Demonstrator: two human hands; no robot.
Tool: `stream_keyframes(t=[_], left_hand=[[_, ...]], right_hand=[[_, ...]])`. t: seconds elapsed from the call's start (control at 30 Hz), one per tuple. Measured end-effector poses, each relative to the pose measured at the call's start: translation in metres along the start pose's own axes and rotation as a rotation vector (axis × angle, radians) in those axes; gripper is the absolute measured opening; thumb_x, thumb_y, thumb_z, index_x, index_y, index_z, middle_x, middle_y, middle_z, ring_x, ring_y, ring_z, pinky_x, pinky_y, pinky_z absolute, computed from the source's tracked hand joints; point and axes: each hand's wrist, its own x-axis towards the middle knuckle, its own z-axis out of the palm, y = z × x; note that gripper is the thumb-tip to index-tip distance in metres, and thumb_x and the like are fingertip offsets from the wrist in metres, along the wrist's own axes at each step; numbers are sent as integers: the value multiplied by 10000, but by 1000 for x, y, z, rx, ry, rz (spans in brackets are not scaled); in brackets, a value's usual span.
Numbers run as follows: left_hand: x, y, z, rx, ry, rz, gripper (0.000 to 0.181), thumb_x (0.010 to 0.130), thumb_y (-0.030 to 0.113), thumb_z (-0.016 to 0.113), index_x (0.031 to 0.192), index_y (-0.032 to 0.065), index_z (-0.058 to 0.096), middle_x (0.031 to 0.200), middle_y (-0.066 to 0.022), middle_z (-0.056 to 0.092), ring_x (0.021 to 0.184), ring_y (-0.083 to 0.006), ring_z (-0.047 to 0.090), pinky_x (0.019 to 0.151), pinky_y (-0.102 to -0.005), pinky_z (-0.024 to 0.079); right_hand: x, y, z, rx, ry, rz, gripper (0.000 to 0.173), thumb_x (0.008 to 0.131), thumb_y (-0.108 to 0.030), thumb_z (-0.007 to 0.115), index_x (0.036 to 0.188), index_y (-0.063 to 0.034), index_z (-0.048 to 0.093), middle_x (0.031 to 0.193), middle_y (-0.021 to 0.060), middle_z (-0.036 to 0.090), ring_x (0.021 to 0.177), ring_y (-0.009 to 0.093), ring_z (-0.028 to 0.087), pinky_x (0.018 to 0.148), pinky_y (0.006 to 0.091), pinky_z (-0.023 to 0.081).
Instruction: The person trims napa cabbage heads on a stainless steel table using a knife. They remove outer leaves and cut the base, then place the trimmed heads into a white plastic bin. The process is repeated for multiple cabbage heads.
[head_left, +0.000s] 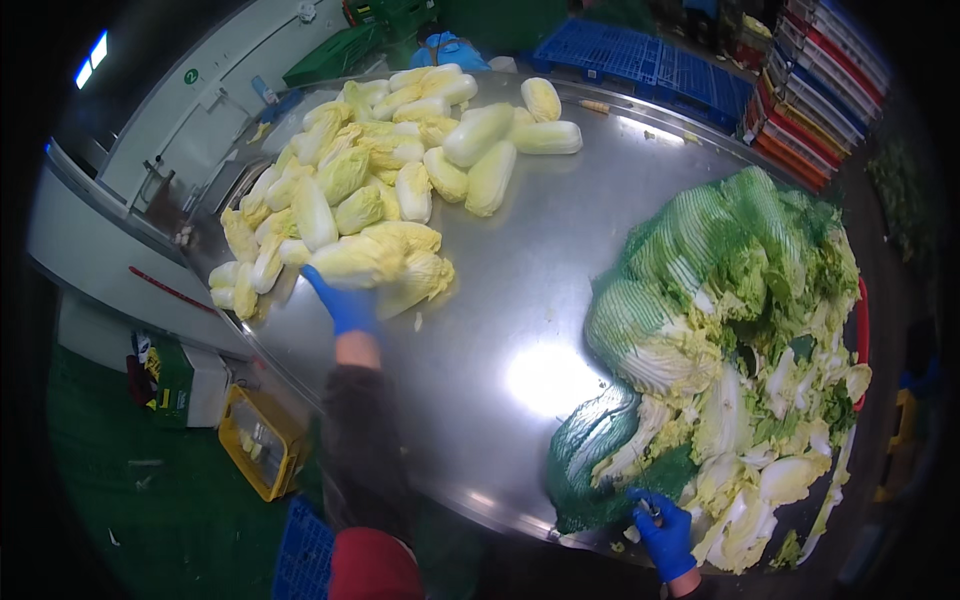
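My left hand (341, 304), in a blue glove and blurred, is against the near side of a trimmed napa cabbage (356, 261) at the front of a pale heap. A second napa cabbage (416, 281) lies just right of it. The thumb stands out to the left; the other fingers are too blurred to tell whether they grip. At the table's near edge, my blue-gloved right hand (664, 536) is closed around what looks like a small knife (651, 511), its thin blade hard to make out. Beside that hand lie green mesh netting (592, 450) and loose cabbage leaves (739, 517).
Both heaps rest on a steel table (517, 300). Netted cabbages (675, 277) fill its right side. A wooden-handled tool (595, 106) lies by the far rim. Beyond are blue pallets (600, 52), stacked crates (817, 97) and a person (444, 52). A yellow crate (262, 442) stands lower left.
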Motion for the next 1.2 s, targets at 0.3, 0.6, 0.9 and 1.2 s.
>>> stream_keyframes(t=[0.3, 0.6, 0.9, 1.2], left_hand=[[77, 65, 75, -56, -37, 190, 691, 889, 525, 506, 1399, 83, 362, 1442, -124, 358, 1335, -366, 311, 1065, -565, 270], [-79, -58, 73, 725, -424, -205, 497, 963, 366, 436, 1326, 28, 467, 1198, -141, 590, 1030, -291, 605, 907, -393, 471], [-334, -137, 143, 1147, -1430, -250, 479, 785, 153, 722, 1217, 19, 565, 1157, -118, 626, 1045, -235, 608, 929, -347, 450], [-247, -184, 50, 1459, -524, -81, 446, 808, 179, 701, 1194, -1, 566, 1040, -102, 643, 921, -186, 608, 806, -303, 489]], right_hand=[[18, 5, 8, 79, -3, 1, 264, 843, 1, 603, 1104, 7, 641, 927, 36, 662, 761, 71, 581, 693, 222, 485], [7, 47, 2, 503, 225, -19, 300, 899, -169, 579, 1125, 27, 606, 869, 67, 643, 684, 97, 578, 608, 223, 488], [0, 169, -95, 735, 674, 43, 324, 956, -271, 505, 1103, 4, 591, 853, 69, 637, 662, 126, 582, 588, 250, 484], [-11, 238, -239, 591, 1001, 49, 192, 933, -242, 543, 1000, -89, 638, 699, 16, 598, 414, 69, 431, 364, 227, 309]])
